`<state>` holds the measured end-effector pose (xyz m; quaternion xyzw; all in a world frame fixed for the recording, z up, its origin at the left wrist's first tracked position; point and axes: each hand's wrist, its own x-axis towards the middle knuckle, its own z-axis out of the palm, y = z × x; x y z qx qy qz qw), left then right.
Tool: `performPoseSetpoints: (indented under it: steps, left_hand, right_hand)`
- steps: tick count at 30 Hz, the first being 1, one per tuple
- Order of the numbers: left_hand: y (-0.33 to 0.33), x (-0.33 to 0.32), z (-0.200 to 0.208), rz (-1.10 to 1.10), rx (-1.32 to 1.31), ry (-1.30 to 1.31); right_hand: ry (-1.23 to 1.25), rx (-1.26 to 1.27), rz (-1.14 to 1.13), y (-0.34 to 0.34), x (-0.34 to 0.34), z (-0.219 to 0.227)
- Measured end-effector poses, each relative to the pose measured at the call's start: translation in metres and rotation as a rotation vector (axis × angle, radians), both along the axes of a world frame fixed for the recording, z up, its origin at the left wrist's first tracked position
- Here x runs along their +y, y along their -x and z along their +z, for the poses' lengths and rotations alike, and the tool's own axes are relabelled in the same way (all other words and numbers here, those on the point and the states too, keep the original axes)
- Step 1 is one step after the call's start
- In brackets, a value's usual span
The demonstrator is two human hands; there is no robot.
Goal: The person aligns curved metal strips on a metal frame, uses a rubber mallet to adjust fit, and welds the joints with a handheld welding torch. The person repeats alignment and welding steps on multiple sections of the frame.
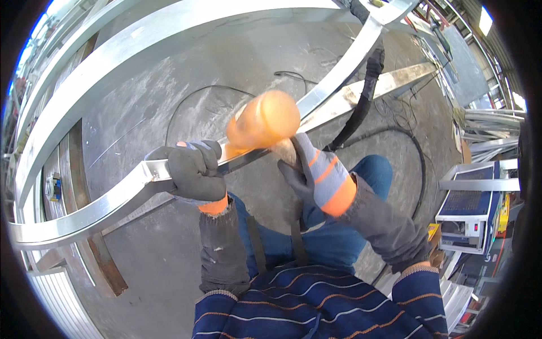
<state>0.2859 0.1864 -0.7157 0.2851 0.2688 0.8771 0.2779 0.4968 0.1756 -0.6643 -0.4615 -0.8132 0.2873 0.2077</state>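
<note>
My left hand, in a dark grey glove with an orange cuff, is wrapped round a long silver metal bar. The bar runs from the left edge up to the far right, and a joint shows just left of that hand. In my right hand, gloved in grey and orange, is the wooden handle of a mallet. Its thick orange head is blurred and hangs over the bar, right of my left hand. From this view I cannot tell whether the head touches the bar.
Large curved silver beams sweep across the far left. Black cable hangs on the right and loops over the grey floor. A white-framed machine stands at the right, below stacked metal lengths. Brown metal beams lie at left.
</note>
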Motion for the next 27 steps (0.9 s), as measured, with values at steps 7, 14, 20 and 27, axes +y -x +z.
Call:
performPoseSetpoints:
  steps: [7, 14, 20, 27]
  left_hand:
    - [-0.003, -0.001, 0.001, -0.006, 0.02, -0.075]
    - [-0.006, 0.005, -0.005, -0.057, 0.047, -0.166]
    - [-0.006, 0.002, 0.005, -0.086, 0.022, -0.179]
    - [-0.015, 0.005, 0.021, 0.051, 0.146, -0.15]
  right_hand:
    - [0.007, 0.196, -0.234, -0.026, 0.011, 0.003]
    - [-0.169, 0.051, -0.321, -0.059, 0.016, 0.015]
    - [-0.181, -0.16, -0.212, -0.052, 0.028, 0.028]
    - [-0.409, -0.101, -0.2, -0.046, 0.024, 0.045]
